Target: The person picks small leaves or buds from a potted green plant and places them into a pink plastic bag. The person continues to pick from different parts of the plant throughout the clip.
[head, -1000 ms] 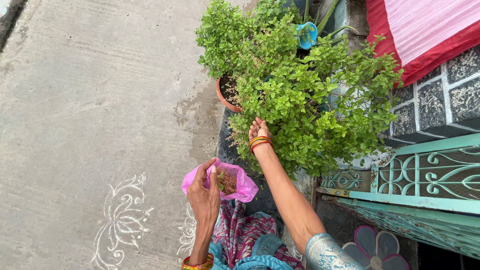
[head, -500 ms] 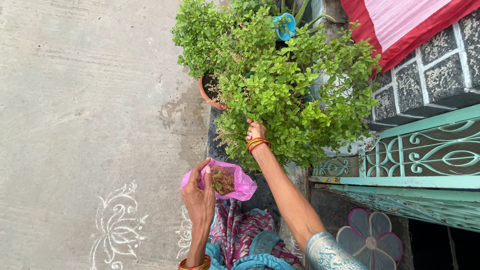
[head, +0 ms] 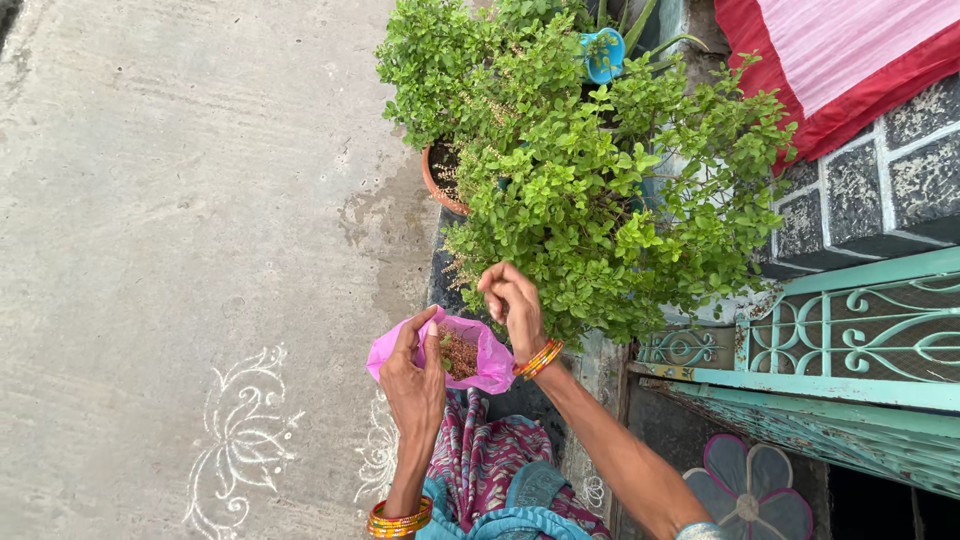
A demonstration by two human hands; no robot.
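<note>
Pinching the rim of a small pink plastic bag, the left hand is holding it open just in front of the person's body, thumb and fingers pressed on the thin film so the mouth is gaping upward. Inside the bag a modest heap of brownish-green plant bits is showing, covering the bottom but leaving most of the bag slack, so the gathering looks to be partly done rather than near full. Just beside the bag, the right hand is hovering with its fingers curled and drawn together at the tips, apparently nipping something small, though what lies between them is too tiny to tell. Orange and yellow bangles are sitting on that wrist, and a patterned garment is hanging below both arms. Beyond the hands, a bushy green potted plant is spreading thick foliage, with brownish seed spikes poking out along its near edge, many seemingly unpicked. Farther off, a terracotta pot is standing on the concrete floor, where a white chalk drawing is curling near the person's feet.
</note>
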